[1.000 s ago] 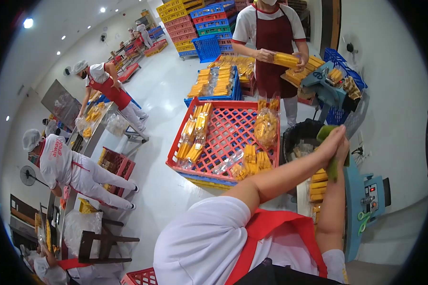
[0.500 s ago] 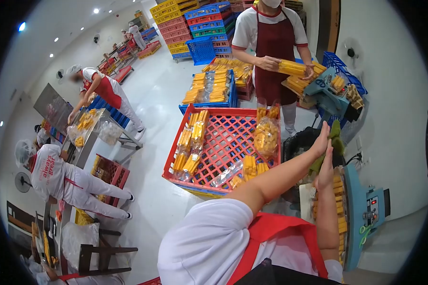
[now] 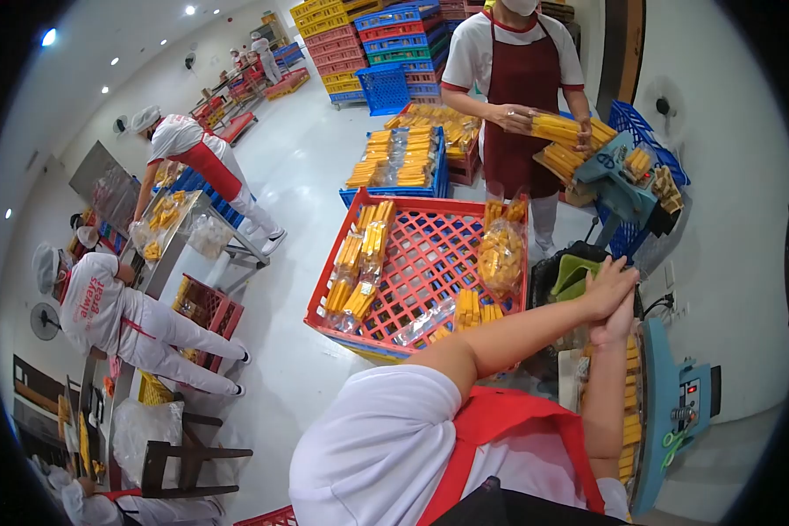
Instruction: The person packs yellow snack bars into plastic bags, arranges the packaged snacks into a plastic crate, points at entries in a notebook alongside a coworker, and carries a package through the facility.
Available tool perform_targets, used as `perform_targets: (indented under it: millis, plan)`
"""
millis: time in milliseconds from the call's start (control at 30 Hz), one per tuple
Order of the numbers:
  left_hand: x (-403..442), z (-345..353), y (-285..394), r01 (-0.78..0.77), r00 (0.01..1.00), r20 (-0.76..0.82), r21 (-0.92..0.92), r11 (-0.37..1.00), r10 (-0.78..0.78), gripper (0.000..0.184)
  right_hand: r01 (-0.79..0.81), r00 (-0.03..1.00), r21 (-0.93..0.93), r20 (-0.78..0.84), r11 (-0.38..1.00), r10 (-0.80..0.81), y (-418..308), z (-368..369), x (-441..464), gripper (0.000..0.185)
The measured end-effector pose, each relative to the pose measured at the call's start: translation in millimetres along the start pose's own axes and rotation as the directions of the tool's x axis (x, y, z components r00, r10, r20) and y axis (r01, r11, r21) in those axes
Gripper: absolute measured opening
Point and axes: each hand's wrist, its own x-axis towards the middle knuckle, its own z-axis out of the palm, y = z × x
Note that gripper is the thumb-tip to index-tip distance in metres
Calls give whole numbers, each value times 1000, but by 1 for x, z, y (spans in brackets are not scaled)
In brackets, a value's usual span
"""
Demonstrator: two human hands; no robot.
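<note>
the crate (image 3: 425, 263), bagged sticks (image 3: 375, 241) inside along its left, stands left of the bin (image 3: 543, 282).

Obs.: co-worker (image 3: 522, 114) at one o'clock cropped above mask (image 3: 519, 7); red crate (image 3: 273, 518), seven o'clock, cut by lower edge; distant workers (image 3: 264, 58), eleven o'clock, too small to resolve.

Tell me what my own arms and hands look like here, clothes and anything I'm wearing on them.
Both hands, left and right, are bare, with no gloves. Your forearms are uncovered, and I can see no watch or bracelet. Your left sleeve is plain, white and loose; the right sleeve is white too, though only partly in view.
</note>
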Motion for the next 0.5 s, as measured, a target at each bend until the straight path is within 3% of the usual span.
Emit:
perform_targets:
  millis: [33, 67, 100, 167, 200, 233, 267, 300, 333, 367, 433, 467, 500]
  plan:
    - [2, -3, -4, 5, 996, -93, -7, 1000, -6, 46, 14, 1000, -50, -14, 999, -15, 2, 7, -4, 61]
    - [9, 0, -14, -186, 942, -295, -66, 980, 159, 41, 27, 999, -102, -27, 994, -29, 4, 13, -8, 61]
    - [14, -2, -23, -186, 941, -299, -66, 980, 158, 41, 42, 998, -152, -39, 987, -48, 5, 17, -10, 62]
    - [25, -11, -33, -339, 910, -319, -200, 919, 266, 36, 61, 996, -204, -50, 977, -73, -2, 22, -14, 64]
    - [27, -16, -30, -363, 878, -434, -326, 873, 203, 35, 28, 996, -281, 86, 959, -3, -7, 22, -17, 62]
    - [27, -24, -29, -365, 876, -438, -326, 872, 202, 35, 5, 973, -361, 217, 932, 79, -12, 23, -19, 61]
    - [24, -34, -31, -165, 965, -264, -600, 783, 2, 36, 25, 966, -391, 246, 920, 79, -19, 20, -20, 59]
    - [21, -41, -31, 68, 988, -31, -792, 606, -151, 37, 158, 937, -449, 349, 880, 10, -22, 16, -19, 54]
    - [23, -39, -36, -61, 980, -167, -768, 638, -107, 35, 255, 953, -561, 284, 788, -106, -23, 16, -18, 53]
    - [21, -36, -35, -59, 980, -166, -769, 636, -110, 35, 325, 946, -669, 229, 669, -230, -23, 16, -19, 53]
    - [4, -41, -7, -11, 941, -118, -946, 323, -316, 34, 317, 942, -725, 168, 611, -290, -12, 21, -19, 51]
    - [5, -34, -8, 132, 965, 91, -979, 158, -248, 34, 303, 930, -776, 114, 552, -350, -4, 20, -17, 50]
    - [0, -31, 4, 187, 954, 155, -977, 103, -255, 32, 114, 991, -420, 113, 900, -73, 3, -21, 1, 49]
